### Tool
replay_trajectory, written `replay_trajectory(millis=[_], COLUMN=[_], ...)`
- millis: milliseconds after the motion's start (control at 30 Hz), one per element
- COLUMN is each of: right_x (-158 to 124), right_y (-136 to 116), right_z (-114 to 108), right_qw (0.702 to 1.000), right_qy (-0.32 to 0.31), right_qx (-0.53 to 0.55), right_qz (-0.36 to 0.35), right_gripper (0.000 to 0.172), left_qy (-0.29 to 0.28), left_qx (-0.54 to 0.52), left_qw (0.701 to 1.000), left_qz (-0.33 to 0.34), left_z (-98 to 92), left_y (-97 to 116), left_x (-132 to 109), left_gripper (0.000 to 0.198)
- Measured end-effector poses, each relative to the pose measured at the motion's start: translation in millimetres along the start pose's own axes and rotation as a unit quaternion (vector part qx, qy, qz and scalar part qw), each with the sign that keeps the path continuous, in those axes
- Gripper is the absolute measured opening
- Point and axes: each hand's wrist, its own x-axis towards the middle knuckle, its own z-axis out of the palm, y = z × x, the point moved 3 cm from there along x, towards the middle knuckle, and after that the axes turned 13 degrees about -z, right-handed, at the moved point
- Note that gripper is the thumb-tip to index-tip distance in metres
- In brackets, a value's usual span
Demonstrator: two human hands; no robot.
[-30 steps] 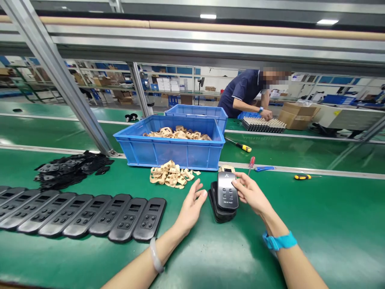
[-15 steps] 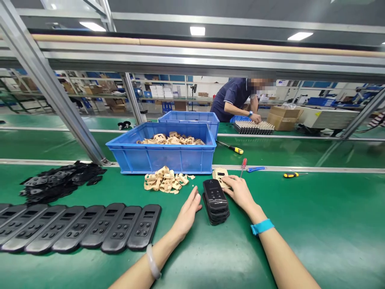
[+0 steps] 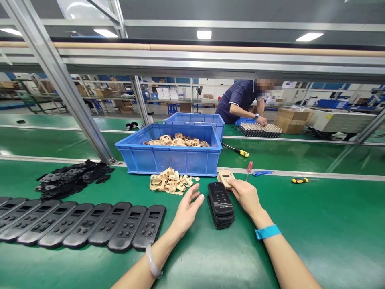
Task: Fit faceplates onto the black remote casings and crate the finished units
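A short stack of black remote-control shells [image 3: 221,204] lies on the green belt between my hands. My left hand [image 3: 185,212] hovers just left of the stack, fingers spread and empty. My right hand [image 3: 246,195] reaches past the stack's far right corner, and its fingertips rest on a tan paper-backed sheet [image 3: 225,177] lying behind the stack. A row of several black remote shells [image 3: 90,224] lies side by side to the left.
A blue bin [image 3: 171,159] of tan peeled backings stands behind, with a loose pile [image 3: 171,182] in front of it. Black rubber keypads [image 3: 72,178] are heaped far left. Screwdrivers [image 3: 249,166] lie on the belt's far edge. A person [image 3: 240,100] works at the opposite line.
My right hand has set a remote shell down on the stack and moved on to the tan sheet behind it. The left hand stayed beside the stack.
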Motion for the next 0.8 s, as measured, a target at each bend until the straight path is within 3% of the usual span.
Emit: replay_trajectory(millis=[100, 267, 367, 467, 500, 567, 633, 700, 800], right_x=[1, 5, 9, 11, 11, 11, 11, 13, 12], right_y=[-4, -20, -39, -58, -64, -71, -76, -84, -102], right_z=[-6, -29, -37, -34, -33, -33, -39, -46, -44], right_qw=[0.999, 0.975, 0.932, 0.859, 0.851, 0.868, 0.927, 0.978, 0.99], right_qy=[0.035, 0.188, 0.227, 0.204, 0.191, 0.166, 0.149, 0.12, 0.0], right_qx=[0.039, 0.068, 0.218, 0.397, 0.417, 0.399, 0.292, 0.157, 0.129], right_qz=[0.006, 0.099, 0.181, 0.249, 0.256, 0.243, 0.18, 0.07, -0.062], right_gripper=[0.019, 0.03, 0.031, 0.033, 0.034, 0.035, 0.035, 0.038, 0.065], left_qy=[-0.004, 0.0, -0.019, -0.071, -0.083, -0.092, -0.099, -0.118, -0.16], left_qx=[0.012, -0.012, -0.05, -0.076, -0.079, -0.08, -0.085, -0.099, -0.132], left_qw=[1.0, 0.999, 0.998, 0.994, 0.993, 0.992, 0.991, 0.988, 0.977], left_qz=[0.016, 0.042, 0.039, 0.02, 0.012, -0.007, -0.024, -0.033, -0.05], left_z=[-1.2, -3.9, -2.2, 2.3, 3.2, 2.9, 0.9, -1.5, -3.2], left_y=[3, 11, 18, 23, 24, 26, 29, 33, 36], left_x=[-1, -3, -6, -10, -12, -14, -17, -20, -24], left_gripper=[0.062, 0.056, 0.054, 0.043, 0.039, 0.037, 0.038, 0.04, 0.043])
